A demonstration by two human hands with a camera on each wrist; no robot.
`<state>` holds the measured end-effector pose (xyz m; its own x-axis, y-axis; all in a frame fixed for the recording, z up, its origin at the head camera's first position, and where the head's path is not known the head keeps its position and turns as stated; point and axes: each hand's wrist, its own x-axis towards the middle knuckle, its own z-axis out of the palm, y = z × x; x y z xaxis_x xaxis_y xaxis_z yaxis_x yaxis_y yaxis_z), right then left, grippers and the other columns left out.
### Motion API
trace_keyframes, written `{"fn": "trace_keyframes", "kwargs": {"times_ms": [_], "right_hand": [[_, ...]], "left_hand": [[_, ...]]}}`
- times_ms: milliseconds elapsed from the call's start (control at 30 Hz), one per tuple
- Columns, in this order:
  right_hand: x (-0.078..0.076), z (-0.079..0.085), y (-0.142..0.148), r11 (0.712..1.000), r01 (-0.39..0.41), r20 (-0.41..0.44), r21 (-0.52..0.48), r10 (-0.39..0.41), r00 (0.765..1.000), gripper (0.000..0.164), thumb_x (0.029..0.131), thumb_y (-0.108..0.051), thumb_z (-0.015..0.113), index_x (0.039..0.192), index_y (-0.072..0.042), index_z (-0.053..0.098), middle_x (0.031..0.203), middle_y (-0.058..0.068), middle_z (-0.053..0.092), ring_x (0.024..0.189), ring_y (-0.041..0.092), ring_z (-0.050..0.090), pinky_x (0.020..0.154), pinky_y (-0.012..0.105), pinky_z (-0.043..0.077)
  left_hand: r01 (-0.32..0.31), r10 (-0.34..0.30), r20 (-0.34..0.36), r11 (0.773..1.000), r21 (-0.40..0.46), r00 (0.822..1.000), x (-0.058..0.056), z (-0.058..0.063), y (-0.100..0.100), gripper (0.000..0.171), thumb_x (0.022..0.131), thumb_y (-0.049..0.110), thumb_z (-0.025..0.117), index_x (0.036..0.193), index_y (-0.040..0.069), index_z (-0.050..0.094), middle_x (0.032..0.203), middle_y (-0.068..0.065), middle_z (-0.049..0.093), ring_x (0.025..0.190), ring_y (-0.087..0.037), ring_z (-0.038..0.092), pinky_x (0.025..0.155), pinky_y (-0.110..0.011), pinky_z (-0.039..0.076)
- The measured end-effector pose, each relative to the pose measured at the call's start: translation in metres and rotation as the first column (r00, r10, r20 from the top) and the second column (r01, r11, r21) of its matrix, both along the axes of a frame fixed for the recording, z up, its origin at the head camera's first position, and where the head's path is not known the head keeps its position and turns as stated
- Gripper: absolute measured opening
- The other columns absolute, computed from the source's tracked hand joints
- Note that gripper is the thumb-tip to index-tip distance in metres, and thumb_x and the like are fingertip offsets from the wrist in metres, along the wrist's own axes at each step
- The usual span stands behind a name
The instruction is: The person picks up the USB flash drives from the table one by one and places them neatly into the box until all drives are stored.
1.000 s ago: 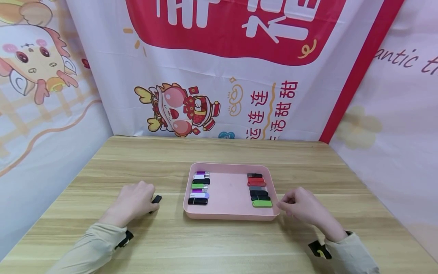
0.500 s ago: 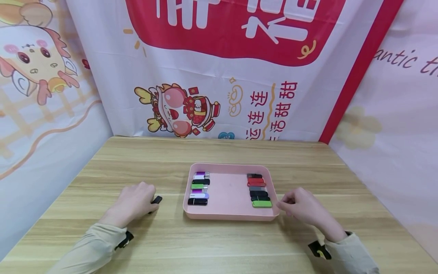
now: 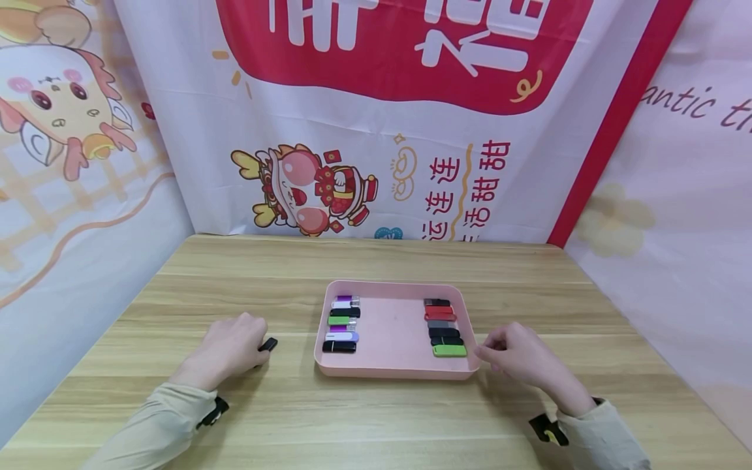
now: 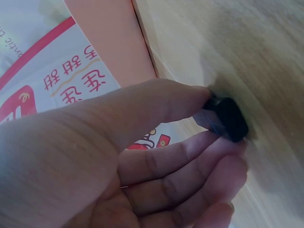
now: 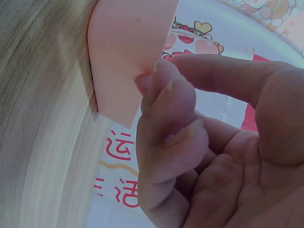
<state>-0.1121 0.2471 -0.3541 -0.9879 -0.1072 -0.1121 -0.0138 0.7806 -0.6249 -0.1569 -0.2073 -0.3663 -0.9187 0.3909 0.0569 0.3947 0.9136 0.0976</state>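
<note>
My left hand is over the table left of the tray, pinching a small black USB flash drive between thumb and fingers. In the left wrist view the end of the USB flash drive sticks out past the fingertips, close to the wood. A shallow pink tray stands in the middle. USB flash drives form two columns inside, several along the left wall and several along the right. At the tray's right wall, my right hand has curled fingers with the tips at the rim; they partly hide the pink wall.
The wooden table extends around the tray. Behind it hangs a printed cloth banner with red lettering. Light printed cloths also cover the left side and right side.
The black USB flash drive has shifted slightly within the left hand's fingers. Both hands stay almost where they were, and the tray and its contents keep their places.
</note>
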Motion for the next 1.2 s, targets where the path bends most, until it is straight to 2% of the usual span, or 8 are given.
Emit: {"fn": "trace_keyframes", "kwargs": {"times_ms": [433, 867, 1200], "right_hand": [[0.0, 0.0, 0.0, 1.0, -0.009, 0.002, -0.008, 0.009, 1.0, 0.016, 0.092, -0.019, 0.07, 0.08, -0.008, 0.071, 0.063, 0.006, 0.059, 0.052, 0.016, 0.051, 0.049, 0.03, 0.041], [0.001, 0.001, -0.001, 1.0, 0.001, 0.007, -0.013, -0.001, 1.0, 0.016, 0.092, -0.018, 0.069, 0.081, -0.008, 0.07, 0.063, 0.008, 0.059, 0.051, 0.017, 0.051, 0.049, 0.031, 0.042], [0.001, 0.0, -0.001, 1.0, 0.018, 0.019, 0.0, -0.018, 1.0, 0.015, 0.092, -0.019, 0.07, 0.082, -0.008, 0.071, 0.064, 0.007, 0.059, 0.052, 0.017, 0.052, 0.051, 0.031, 0.043]], "left_hand": [[0.005, -0.004, -0.057, 1.0, 0.021, 0.998, -0.003, -0.001, 0.001, 0.029, 0.075, 0.015, 0.068, 0.057, 0.017, 0.045, 0.054, 0.002, 0.043, 0.048, -0.016, 0.043, 0.042, -0.036, 0.034], [0.038, -0.032, -0.106, 0.998, 0.055, 0.994, -0.005, 0.001, 0.007, 0.035, 0.082, 0.022, 0.069, 0.056, 0.019, 0.045, 0.053, 0.005, 0.042, 0.048, -0.013, 0.042, 0.042, -0.034, 0.033], [0.042, -0.038, -0.078, 0.997, 0.059, 0.996, -0.008, 0.006, 0.017, 0.032, 0.084, 0.025, 0.07, 0.061, 0.018, 0.049, 0.055, 0.005, 0.045, 0.048, -0.012, 0.043, 0.044, -0.032, 0.033]]}}
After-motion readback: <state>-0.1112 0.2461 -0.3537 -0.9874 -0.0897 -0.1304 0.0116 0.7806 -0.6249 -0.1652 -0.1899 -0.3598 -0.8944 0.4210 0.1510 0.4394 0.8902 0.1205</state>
